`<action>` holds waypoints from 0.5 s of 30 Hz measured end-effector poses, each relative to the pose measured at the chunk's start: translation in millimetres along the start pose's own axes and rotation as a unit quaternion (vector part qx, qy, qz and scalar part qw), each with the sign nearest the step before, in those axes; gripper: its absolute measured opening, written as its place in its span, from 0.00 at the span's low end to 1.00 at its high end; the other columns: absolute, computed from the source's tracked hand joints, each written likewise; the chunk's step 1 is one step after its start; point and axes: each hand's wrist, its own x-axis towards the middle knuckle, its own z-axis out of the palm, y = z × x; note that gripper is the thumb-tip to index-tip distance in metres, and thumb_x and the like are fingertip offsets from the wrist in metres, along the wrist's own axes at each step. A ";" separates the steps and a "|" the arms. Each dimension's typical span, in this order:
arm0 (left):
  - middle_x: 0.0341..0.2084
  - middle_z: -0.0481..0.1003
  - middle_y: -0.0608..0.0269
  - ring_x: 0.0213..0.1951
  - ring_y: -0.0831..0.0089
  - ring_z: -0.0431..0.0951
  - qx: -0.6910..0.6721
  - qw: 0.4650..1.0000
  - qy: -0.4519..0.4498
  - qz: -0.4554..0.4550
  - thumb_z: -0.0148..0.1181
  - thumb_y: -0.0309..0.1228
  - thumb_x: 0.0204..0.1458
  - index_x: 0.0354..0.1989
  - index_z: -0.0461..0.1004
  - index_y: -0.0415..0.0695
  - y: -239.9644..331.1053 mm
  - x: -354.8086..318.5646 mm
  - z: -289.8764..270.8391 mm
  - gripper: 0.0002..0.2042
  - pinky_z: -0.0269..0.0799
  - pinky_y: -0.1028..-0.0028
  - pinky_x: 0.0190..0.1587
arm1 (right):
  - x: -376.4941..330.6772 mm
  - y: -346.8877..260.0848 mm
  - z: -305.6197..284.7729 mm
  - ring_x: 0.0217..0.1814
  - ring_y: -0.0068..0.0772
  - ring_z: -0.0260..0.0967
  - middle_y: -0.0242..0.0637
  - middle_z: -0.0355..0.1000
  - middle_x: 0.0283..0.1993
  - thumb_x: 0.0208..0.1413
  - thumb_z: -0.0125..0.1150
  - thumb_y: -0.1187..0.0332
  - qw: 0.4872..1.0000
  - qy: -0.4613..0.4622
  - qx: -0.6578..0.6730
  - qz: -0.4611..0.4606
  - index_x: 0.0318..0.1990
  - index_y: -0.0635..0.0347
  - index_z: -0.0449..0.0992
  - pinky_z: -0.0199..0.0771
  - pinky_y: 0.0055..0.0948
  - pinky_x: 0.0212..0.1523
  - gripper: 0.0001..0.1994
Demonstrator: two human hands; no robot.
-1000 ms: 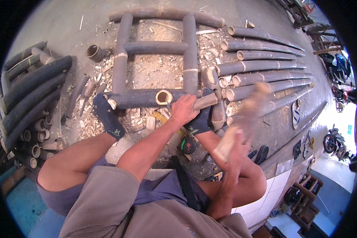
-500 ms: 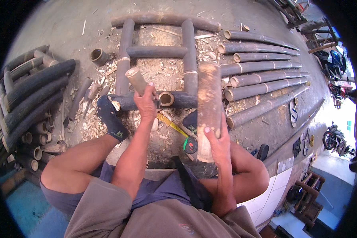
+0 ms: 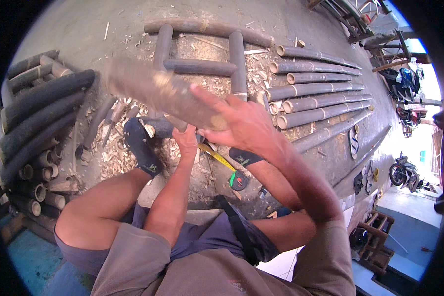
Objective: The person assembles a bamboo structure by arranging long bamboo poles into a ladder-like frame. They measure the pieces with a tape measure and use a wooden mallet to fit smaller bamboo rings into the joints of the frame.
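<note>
My right hand (image 3: 249, 123) is closed round the near end of a thick wooden club (image 3: 155, 91), blurred by motion, which slants up to the left. Beneath it my left hand (image 3: 186, 140) is closed round a stout round wooden handle (image 3: 175, 123), mostly hidden by the club; its lower end cannot be made out. Both hands are over the near rail (image 3: 158, 127) of a dark bamboo frame (image 3: 200, 67) lying on the ground. The hole in that rail is covered by my hands. One foot (image 3: 138, 143) rests against the rail's left part.
A tape measure (image 3: 238, 180) with its yellow blade out lies between my legs. Several bamboo poles (image 3: 320, 92) lie to the right. Joined bamboo frames (image 3: 44, 118) are stacked at the left, above cut bamboo pieces (image 3: 34, 190). Wood chips (image 3: 113, 143) litter the floor. A motorbike (image 3: 409, 172) stands far right.
My right hand has swung the club from the right across to the left, over the wooden handle. The left hand stays near the rail, its handle now largely covered.
</note>
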 end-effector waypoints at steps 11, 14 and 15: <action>0.45 0.81 0.60 0.47 0.70 0.78 0.023 1.000 0.010 0.004 0.61 0.26 0.59 0.49 0.77 0.34 -52.2 11.3 -38.7 0.12 0.72 0.69 0.54 | 31.0 -8.1 3.3 0.26 0.55 0.79 0.49 0.76 0.29 0.53 0.67 0.42 0.987 -0.052 -0.098 -0.114 0.77 0.24 0.56 0.79 0.48 0.27 0.43; 0.50 0.80 0.58 0.50 0.68 0.78 0.088 0.996 0.030 -0.015 0.59 0.28 0.60 0.53 0.76 0.34 -60.6 12.8 -45.0 0.15 0.72 0.68 0.57 | 32.9 -9.2 10.6 0.26 0.54 0.79 0.49 0.77 0.29 0.55 0.66 0.41 0.992 -0.004 -0.062 -0.108 0.77 0.25 0.56 0.79 0.47 0.27 0.42; 0.49 0.80 0.58 0.50 0.67 0.78 0.088 0.993 0.061 -0.052 0.59 0.27 0.60 0.53 0.76 0.34 -60.0 13.8 -44.4 0.15 0.72 0.68 0.57 | 30.8 -10.1 12.0 0.27 0.54 0.79 0.49 0.77 0.29 0.55 0.66 0.41 0.994 0.015 -0.038 -0.105 0.77 0.25 0.56 0.79 0.47 0.27 0.42</action>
